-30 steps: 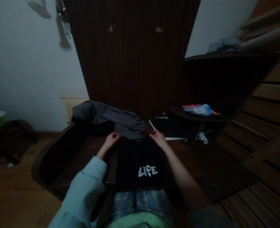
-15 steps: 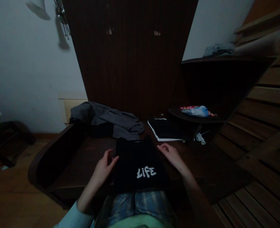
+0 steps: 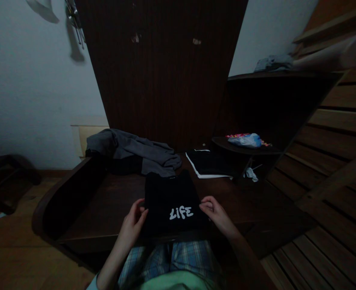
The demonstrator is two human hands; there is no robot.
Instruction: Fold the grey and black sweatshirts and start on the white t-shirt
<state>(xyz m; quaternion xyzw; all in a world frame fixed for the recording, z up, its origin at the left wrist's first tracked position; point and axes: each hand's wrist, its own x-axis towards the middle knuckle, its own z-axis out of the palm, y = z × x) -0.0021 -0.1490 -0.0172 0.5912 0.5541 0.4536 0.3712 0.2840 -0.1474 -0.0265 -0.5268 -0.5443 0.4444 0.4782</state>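
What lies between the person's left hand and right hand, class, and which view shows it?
The head view shows it: a black shirt with white lettering, between the left hand and the right hand.

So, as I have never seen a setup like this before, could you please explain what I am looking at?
Of course. There is no machine here: a person works with two bare hands. Every picture comes from one camera worn on that person's head, looking forward and down, so the plaid shorts at the bottom are the wearer's own.

The surface is a dark wooden bench. On its front part is a black shirt with white lettering. The left hand holds its left edge and the right hand its right edge.

Farther back, a crumpled grey garment lies on the left, and a folded black-and-white cloth item lies on the right.
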